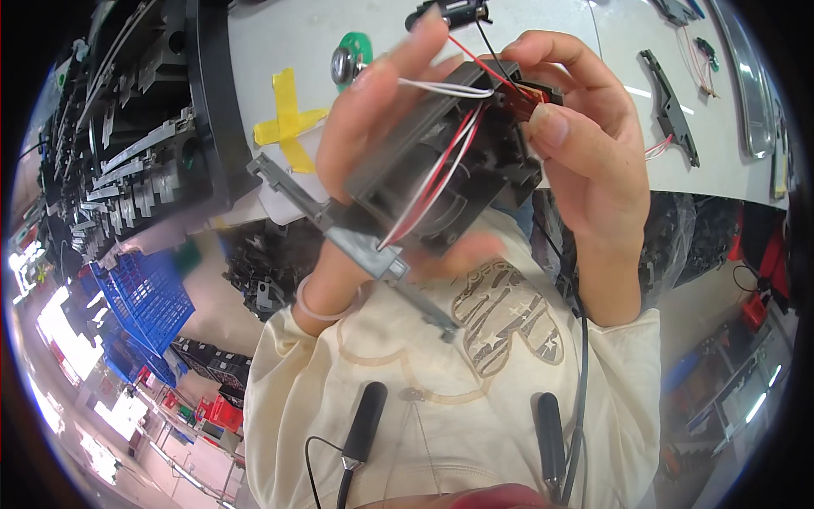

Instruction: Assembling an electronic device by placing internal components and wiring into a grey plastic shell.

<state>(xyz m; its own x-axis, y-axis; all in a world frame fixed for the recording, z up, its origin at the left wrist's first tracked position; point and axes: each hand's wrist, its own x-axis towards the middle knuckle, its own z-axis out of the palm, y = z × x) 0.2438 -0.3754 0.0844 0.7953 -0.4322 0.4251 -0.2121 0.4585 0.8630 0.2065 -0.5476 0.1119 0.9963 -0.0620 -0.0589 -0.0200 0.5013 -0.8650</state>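
A black plastic housing (449,191) is raised in front of my chest, with a round shape visible inside it. My left hand (369,106) grips it from the left side, slightly blurred by motion. At its upper right corner, my right hand (598,144) pinches a small brownish-red part (532,93) between thumb and fingers, where the wires gather. Red and white wires (441,174) run across the housing down to a long grey plastic bracket (365,250), which hangs below it. Other red and black wires lead up to a small black part (449,13).
A white table (610,51) carries a yellow tape cross (290,123), a green-and-metal item (349,61), and a black bracket (670,110) with wires. At left, a black rack (212,93) stands beside many dark parts. Below it is a blue basket (148,297).
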